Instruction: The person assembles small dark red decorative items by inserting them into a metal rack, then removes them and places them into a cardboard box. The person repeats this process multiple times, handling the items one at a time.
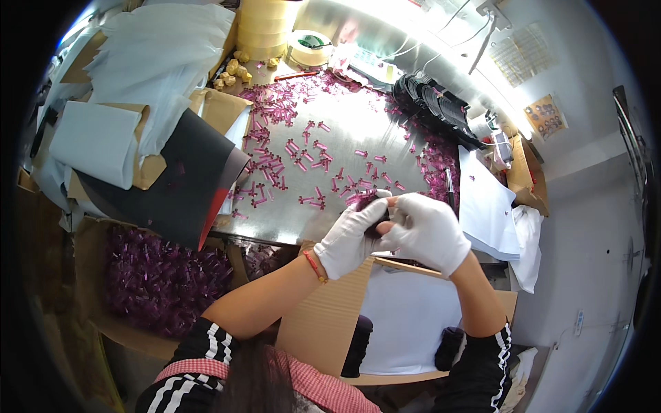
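Both my hands wear white gloves and meet over the near edge of a shiny metal table [344, 134]. My left hand [351, 234] and my right hand [427, 230] together grip a small dark piece [379, 217] with purple plastic parts at its top. Many small purple plastic parts [303, 155] lie scattered on the table just beyond my hands. A red band sits on my left wrist.
A cardboard box full of purple parts [158, 275] stands at lower left. A black sheet [175, 186] and white foam sheets [158, 55] lie at left. Tape rolls [265, 27] stand at the back, black trays [434, 103] at right, white paper [485, 203] beside them.
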The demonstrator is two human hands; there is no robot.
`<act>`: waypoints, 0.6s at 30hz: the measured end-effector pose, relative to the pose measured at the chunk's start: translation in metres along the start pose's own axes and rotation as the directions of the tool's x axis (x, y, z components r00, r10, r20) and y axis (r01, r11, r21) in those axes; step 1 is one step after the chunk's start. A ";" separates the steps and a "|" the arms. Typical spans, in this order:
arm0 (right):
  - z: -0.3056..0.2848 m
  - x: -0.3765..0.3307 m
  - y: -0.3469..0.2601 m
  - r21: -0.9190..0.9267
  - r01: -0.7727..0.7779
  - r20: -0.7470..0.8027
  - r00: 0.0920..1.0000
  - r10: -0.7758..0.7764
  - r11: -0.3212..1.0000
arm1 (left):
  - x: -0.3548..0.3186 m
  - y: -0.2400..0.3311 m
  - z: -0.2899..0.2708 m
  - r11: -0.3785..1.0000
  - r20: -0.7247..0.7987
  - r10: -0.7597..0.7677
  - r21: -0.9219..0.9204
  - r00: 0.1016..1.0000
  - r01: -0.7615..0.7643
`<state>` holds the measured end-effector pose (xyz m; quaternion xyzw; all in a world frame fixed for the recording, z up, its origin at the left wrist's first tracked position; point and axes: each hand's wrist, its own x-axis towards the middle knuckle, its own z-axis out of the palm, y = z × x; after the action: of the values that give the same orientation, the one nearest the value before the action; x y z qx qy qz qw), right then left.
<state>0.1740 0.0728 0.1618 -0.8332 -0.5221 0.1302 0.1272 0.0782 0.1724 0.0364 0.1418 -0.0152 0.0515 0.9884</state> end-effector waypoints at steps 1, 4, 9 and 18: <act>-0.009 -0.006 -0.008 0.072 -0.010 -0.069 0.998 0.015 0.997 | -0.013 0.013 0.021 0.990 -0.081 -0.097 0.097 0.992 0.105; -0.008 -0.018 -0.017 -0.001 0.125 -0.266 0.956 -0.121 0.992 | -0.045 0.012 0.039 0.969 -0.053 -0.069 0.234 0.996 0.080; 0.009 -0.038 -0.065 -0.323 0.237 -0.097 0.955 -0.281 0.916 | -0.082 0.005 0.036 0.910 0.053 -0.152 0.396 0.987 0.119; 0.032 -0.069 -0.131 -0.279 0.378 -0.054 0.911 -0.408 0.883 | -0.150 0.022 0.027 0.826 0.167 -0.073 0.562 0.983 -0.034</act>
<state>0.0237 0.0680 0.1833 -0.7252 -0.6850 -0.0152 0.0683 -0.0734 0.1715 0.0617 0.4309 -0.0878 0.0306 0.8976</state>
